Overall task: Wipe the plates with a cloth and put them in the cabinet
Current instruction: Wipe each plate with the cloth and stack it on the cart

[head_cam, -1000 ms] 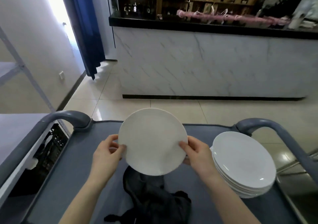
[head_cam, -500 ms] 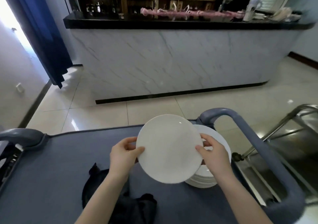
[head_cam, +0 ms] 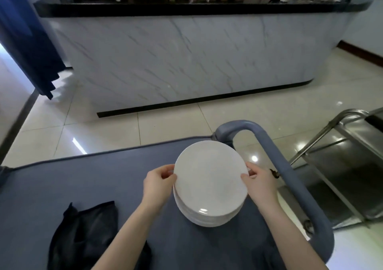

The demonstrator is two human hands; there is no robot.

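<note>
worktop: under both hands, carrying the cloth and plates.
cloth: lying below-left of left hand, not held.
plate stack: between the hands.
top plate: rim pinched by left hand and right hand, over stack.
progress: judged early; no plates seen shelved, cabinet not in view.

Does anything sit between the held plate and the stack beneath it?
Nothing visible. The left hand and right hand grip the plate right over the stack; the cloth lies apart, to its left.

Left hand and right hand reach forward, each pinching between thumb and fingers.
</note>
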